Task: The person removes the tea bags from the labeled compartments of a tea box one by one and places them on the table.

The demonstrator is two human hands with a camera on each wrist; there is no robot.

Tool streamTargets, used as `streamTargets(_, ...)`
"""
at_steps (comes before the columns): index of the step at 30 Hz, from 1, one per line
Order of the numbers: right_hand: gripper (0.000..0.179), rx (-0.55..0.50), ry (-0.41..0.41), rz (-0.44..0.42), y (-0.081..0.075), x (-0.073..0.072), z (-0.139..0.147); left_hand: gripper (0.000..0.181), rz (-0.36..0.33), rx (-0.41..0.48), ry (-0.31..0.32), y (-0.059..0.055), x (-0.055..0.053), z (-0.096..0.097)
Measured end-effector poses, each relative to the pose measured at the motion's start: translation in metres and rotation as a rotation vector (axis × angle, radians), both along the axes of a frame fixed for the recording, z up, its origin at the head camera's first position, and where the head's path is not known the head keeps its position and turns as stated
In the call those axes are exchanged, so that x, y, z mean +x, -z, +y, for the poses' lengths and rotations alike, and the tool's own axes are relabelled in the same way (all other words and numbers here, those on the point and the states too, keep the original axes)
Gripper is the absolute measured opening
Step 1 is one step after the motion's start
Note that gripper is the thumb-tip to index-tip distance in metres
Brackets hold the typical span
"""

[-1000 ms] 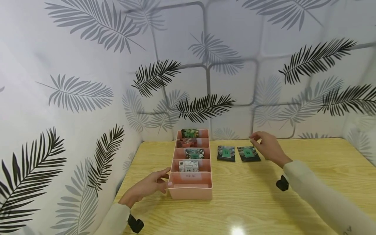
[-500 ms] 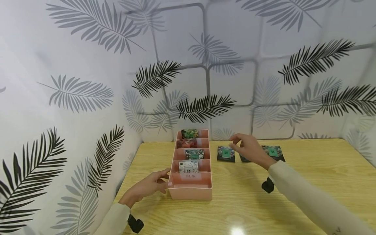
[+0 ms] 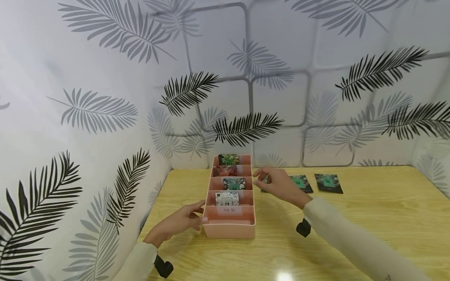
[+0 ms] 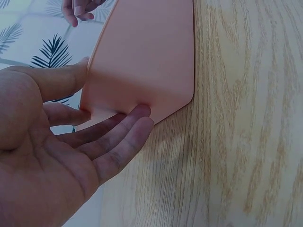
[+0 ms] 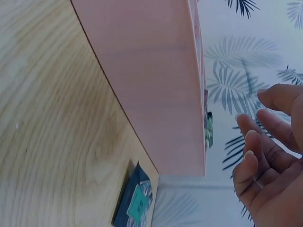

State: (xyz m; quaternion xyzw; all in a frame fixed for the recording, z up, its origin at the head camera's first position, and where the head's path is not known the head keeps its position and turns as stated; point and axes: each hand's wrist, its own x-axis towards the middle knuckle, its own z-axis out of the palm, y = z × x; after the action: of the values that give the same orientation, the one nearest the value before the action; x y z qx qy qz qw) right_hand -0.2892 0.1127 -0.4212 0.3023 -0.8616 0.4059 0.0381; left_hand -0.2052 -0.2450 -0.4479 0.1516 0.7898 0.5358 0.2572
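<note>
My left hand [image 3: 184,217] rests at the near left corner of a long pink divided box [image 3: 230,231]. In the left wrist view its thumb lies at the rim and the other fingers, nearly straight, touch the outer wall. My right hand [image 3: 277,182] hovers at the box's right edge, fingers loosely bent and holding nothing. Small square sachets stand in the box: a white one [image 3: 227,199], a dark one [image 3: 234,184], a red one [image 3: 225,171] and a green one [image 3: 228,159]. A paper label [image 3: 229,210] shows in the nearest compartment.
Two black sachets with green labels, one in the middle [image 3: 301,183] and one to the right [image 3: 328,183], lie on the wooden table [image 3: 351,222]. A third sachet [image 5: 137,203] is partly hidden behind my right hand in the head view. Leaf-patterned cloth [image 3: 274,47] rises behind the table.
My right hand has moved left, from beside the black sachets across them to the box's right edge. The box and my left hand have stayed in place.
</note>
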Motion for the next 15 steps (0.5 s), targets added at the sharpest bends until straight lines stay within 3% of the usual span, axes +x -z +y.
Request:
streamTargets(6, 0.014, 0.041, -0.02, -0.032, 0.008, 0.006, -0.02, 0.076, 0.003, -0.011, -0.002, 0.0, 0.0, 0.0)
streamTargets(12, 0.017, 0.13, -0.029, 0.058, 0.014, 0.009, -0.036, 0.075, 0.003, -0.013, -0.007, -0.001, -0.001, 0.001)
streamTargets(15, 0.022, 0.142, -0.066, 0.05, 0.016, 0.012, -0.043, 0.073, 0.004, -0.017, -0.007, -0.002, 0.0, 0.001)
